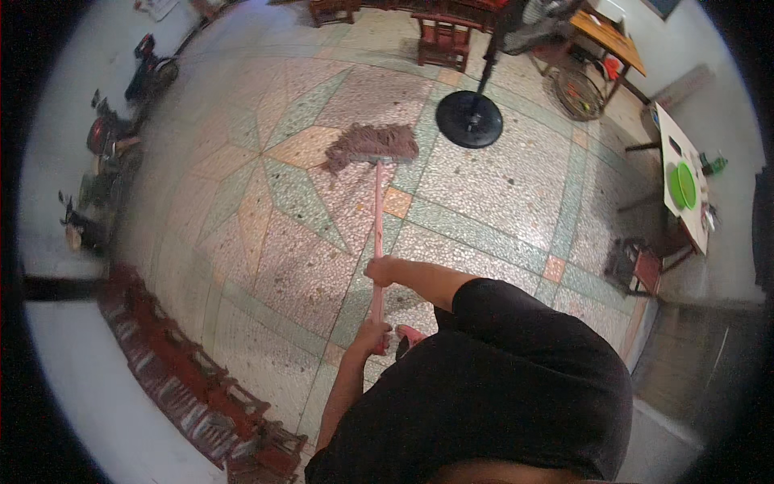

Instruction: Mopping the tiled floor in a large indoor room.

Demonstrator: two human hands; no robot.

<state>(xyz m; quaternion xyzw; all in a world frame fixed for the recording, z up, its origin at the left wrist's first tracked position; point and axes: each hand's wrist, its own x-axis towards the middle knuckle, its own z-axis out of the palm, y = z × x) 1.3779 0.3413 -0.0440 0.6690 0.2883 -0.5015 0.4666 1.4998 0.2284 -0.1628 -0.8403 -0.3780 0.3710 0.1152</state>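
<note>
A wide mop head with brown-grey strands (378,142) lies on the patterned terrazzo floor (302,266), ahead of me. Its pink handle (379,212) runs back towards my body. My right hand (382,271) is closed around the handle partway down, with the forearm coming in from the right. Nearer my body, my left hand (372,336) grips the handle close to its end. Part of a pink shoe (411,334) shows beside that hand; the rest is hidden by my black shirt.
The round black base of a standing fan (469,119) is right of the mop head. A wooden chair (444,42) stands beyond. At right, a table (671,145) bears green basins (683,185). A long wooden bench (199,375) lines the lower left; motorbikes (106,136) stand at the left.
</note>
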